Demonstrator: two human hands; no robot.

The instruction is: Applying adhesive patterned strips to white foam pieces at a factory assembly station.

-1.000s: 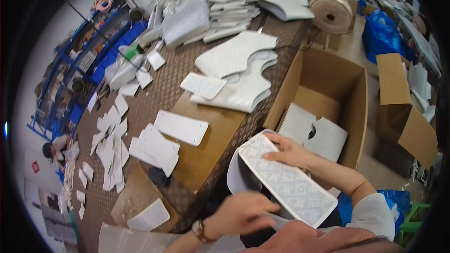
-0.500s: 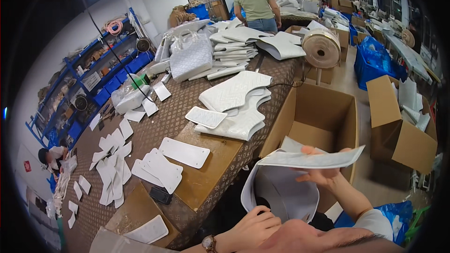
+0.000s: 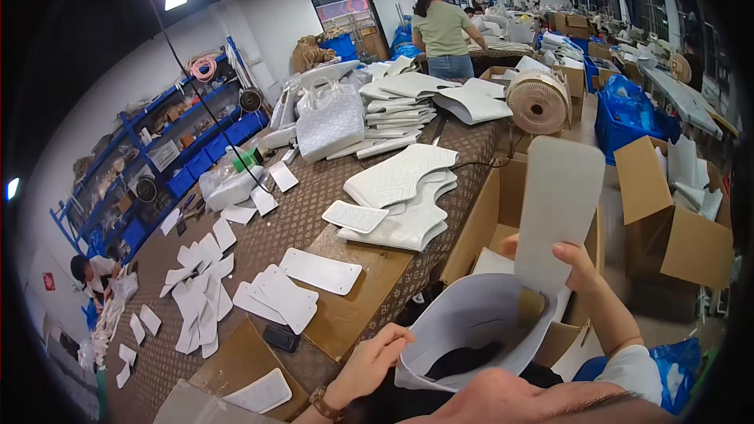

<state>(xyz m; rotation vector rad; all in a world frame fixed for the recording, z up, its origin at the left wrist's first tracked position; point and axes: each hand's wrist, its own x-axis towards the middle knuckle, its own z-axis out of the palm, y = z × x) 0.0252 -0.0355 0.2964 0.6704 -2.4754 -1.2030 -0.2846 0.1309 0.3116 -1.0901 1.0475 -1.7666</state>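
White and smooth on the face toward the camera, a long round-cornered panel point(image 3: 559, 196) stands nearly upright in the right hand point(image 3: 580, 268), above the far right rim of a curved white piece point(image 3: 459, 322). The thumb lies along the panel's right edge while fingertips show at its left edge, so the hand is closed around it, though most of those fingers are hidden behind it. The panel's lower end overlaps the curved piece in view, and whether the two touch or are joined cannot be told. The left hand point(image 3: 369, 365) has its fingers bent and close together at the curved piece's left rim; whether they pinch it or only rest there is unclear. A tan patch point(image 3: 531, 306) shows inside the curve, too indistinct to identify, and the opening below is dark. Behind the panel, a cardboard box point(image 3: 488, 216) is partly covered, and the stand of the fan point(image 3: 538, 102) is mostly blocked. On the patterned table point(image 3: 259, 255), overlapping white pieces point(image 3: 276, 297) conceal parts of one another, beside a small black object point(image 3: 280, 338) whose kind is hard to make out. The left forearm is cut off at the lower edge.
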